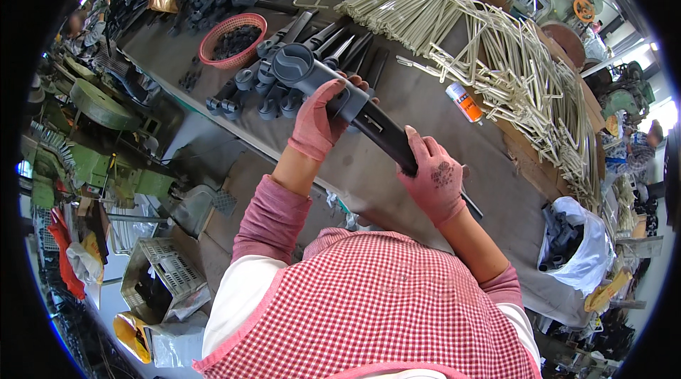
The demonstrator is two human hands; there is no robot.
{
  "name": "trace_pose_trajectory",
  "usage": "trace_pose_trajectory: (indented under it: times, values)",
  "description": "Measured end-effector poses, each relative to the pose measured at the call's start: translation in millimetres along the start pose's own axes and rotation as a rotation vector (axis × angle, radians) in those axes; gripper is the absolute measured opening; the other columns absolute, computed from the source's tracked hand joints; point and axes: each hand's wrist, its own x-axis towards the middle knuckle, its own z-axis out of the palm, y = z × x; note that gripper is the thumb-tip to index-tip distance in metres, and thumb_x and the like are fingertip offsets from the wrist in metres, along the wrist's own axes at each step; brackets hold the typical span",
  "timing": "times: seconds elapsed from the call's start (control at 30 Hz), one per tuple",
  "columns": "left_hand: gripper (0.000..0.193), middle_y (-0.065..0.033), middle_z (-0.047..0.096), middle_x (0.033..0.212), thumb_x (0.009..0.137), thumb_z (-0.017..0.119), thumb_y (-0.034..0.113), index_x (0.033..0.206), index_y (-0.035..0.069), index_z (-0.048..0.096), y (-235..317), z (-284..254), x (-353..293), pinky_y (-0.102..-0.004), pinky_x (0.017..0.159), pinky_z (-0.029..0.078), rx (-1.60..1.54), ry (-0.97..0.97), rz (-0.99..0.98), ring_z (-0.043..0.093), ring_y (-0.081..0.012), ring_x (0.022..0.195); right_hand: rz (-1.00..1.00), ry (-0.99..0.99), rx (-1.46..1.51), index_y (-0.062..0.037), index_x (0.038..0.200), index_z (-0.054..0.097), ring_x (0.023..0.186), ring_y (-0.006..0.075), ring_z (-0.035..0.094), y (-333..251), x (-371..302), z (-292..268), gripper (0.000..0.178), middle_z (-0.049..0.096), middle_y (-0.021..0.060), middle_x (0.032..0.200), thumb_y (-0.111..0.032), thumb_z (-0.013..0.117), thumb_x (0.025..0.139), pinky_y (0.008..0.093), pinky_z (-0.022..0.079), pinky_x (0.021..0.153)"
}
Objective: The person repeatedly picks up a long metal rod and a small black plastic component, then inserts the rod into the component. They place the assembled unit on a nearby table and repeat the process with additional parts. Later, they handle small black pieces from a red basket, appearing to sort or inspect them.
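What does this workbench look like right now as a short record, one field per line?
Held: grey-headed black tube
Left grip: pink-gloved, around the grey end
Right grip: pink-gloved, at the black end
Basket: pink, holding small dark parts
Bottle: white and orange, beside pale rods
Bag: white, holding dark pieces

Pale rods heaped on the worktop, an orange-and-white bottle just beside them; a white plastic bag at right; a slatted crate and green machinery at left.

Left fingers hold a gray fitting, right fingers its black tube.
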Motion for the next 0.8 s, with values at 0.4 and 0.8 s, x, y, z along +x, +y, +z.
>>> trace_pose_trajectory:
  times: [0.4,0.8]
  values:
    - [0.012,-0.0121,0.068,0.105,0.092,0.061,0.013,0.101,0.005,0.062,-50,1,-65,-0.0443,0.089,0.058,0.000,0.077,-0.041,0.068,-0.0285,0.103,-0.120,-0.036,0.033,-0.0053,0.128,0.058,0.087,0.0298,0.068,30,-51,-18,0.060,0.066,0.0107,0.100,-0.024,0.074,0.073,0.0396,0.056,0.073]
    - [0.026,-0.0102,0.070,0.102,0.095,0.060,0.025,0.109,0.004,0.065,-131,30,-161,-0.0364,0.092,0.054,0.189,0.227,0.050,0.067,-0.0229,0.098,-0.080,-0.168,0.277,-0.0075,0.114,0.062,0.089,0.0318,0.070,40,-123,-25,0.048,0.069,0.0118,0.102,-0.028,0.075,0.073,0.0428,0.055,0.076]
